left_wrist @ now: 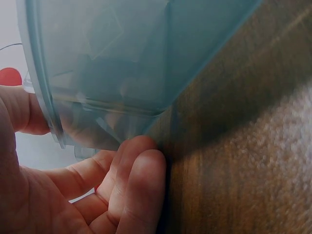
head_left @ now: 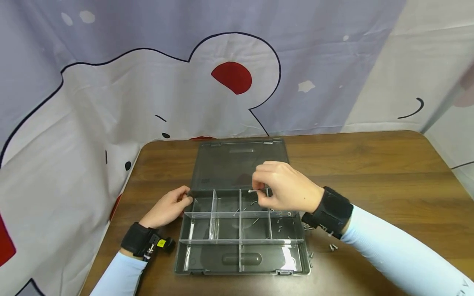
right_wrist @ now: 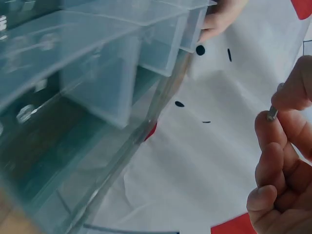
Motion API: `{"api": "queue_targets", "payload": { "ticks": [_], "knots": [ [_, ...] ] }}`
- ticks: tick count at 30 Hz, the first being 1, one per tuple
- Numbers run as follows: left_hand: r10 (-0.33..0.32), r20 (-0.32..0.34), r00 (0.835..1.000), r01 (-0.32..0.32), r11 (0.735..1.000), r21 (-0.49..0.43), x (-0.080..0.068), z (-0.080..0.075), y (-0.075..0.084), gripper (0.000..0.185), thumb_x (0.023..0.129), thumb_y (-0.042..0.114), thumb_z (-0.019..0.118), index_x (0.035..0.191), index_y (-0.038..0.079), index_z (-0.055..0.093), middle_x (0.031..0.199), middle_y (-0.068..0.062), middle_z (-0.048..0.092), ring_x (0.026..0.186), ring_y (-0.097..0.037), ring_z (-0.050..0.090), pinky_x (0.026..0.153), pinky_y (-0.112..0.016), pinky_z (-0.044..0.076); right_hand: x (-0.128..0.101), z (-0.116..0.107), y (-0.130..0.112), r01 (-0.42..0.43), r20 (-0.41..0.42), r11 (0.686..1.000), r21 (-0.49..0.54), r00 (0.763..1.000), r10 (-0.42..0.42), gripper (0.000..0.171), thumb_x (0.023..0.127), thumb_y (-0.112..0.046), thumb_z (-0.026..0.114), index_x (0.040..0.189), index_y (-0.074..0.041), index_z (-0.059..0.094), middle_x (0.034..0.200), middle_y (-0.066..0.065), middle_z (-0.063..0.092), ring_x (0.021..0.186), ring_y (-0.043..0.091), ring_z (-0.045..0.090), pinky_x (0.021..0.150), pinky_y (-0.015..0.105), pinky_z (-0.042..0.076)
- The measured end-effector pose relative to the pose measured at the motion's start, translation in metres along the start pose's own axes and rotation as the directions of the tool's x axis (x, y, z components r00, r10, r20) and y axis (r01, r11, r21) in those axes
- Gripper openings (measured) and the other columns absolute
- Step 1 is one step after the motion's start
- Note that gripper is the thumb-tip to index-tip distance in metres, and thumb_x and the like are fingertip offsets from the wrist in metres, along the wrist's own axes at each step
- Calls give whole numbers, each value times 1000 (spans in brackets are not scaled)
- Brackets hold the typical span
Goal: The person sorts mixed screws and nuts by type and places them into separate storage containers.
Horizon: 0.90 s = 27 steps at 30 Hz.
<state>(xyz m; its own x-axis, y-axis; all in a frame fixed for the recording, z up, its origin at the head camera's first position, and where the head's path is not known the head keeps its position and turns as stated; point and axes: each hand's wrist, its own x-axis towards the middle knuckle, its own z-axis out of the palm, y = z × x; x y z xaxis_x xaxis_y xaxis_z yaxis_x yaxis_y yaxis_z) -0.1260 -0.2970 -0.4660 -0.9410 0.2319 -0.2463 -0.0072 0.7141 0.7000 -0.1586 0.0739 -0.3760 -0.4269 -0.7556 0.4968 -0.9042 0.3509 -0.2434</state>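
A grey see-through compartment box (head_left: 207, 241) lies on the table with its lid (head_left: 237, 162) folded back behind it. At the box's back left corner, my left hand (head_left: 169, 206) grips the wall; the left wrist view shows the thumb and fingers on either side of the box's edge (left_wrist: 44, 73). Over the back right compartments, my right hand (head_left: 283, 187) pinches a small metal screw (head_left: 255, 190) between thumb and fingertips. The right wrist view shows one end of this screw (right_wrist: 273, 113); the fingers cover the rest. Several small screws (head_left: 255, 221) lie in the compartments below.
Loose screws (head_left: 333, 247) lie on the wooden table (head_left: 370, 172) to the right of the box, some close against its right wall. Small ring-shaped metal pieces (head_left: 289, 213) sit in a right-hand compartment. A printed cloth (head_left: 318, 61) hangs behind the table.
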Motion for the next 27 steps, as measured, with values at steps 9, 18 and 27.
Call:
{"api": "queue_targets", "payload": {
  "ticks": [9, 18, 27],
  "knots": [
    [0, 4, 1000, 0, 1000, 2, 1, 1, 0, 18, 104, 19, 51, 117, 8, 57, 77, -2, 51, 66, -19, 60, 60, -28, 44, 40, 25, -10, -26, 34, 1000, 17, 999, 26, 18, 73, -4, 70, 74, -17, 57, 72, -6, 52, 70, 7, 44, 70, 26, 43],
    [2, 0, 1000, -2, 1000, -10, 2, 2, 0, 19, 104, 20, 50, 116, 8, 58, 77, -1, 50, 66, -18, 60, 61, -29, 47, 46, 31, -18, -58, 194, 998, -21, 979, 61, 31, 88, -30, 76, 112, -11, 70, 109, 3, 69, 99, 16, 64, 88, 33, 53],
    [10, 0, 1000, -10, 1000, -1, 1, 0, 1, 20, 104, 20, 50, 117, 7, 58, 77, -1, 50, 67, -17, 60, 61, -29, 47, 11, -2, -7, -177, 385, 981, -81, 902, 194, 103, 93, -81, 44, 168, -21, 6, 175, 3, -1, 163, 23, 0, 132, 48, 10]
  ]
}}
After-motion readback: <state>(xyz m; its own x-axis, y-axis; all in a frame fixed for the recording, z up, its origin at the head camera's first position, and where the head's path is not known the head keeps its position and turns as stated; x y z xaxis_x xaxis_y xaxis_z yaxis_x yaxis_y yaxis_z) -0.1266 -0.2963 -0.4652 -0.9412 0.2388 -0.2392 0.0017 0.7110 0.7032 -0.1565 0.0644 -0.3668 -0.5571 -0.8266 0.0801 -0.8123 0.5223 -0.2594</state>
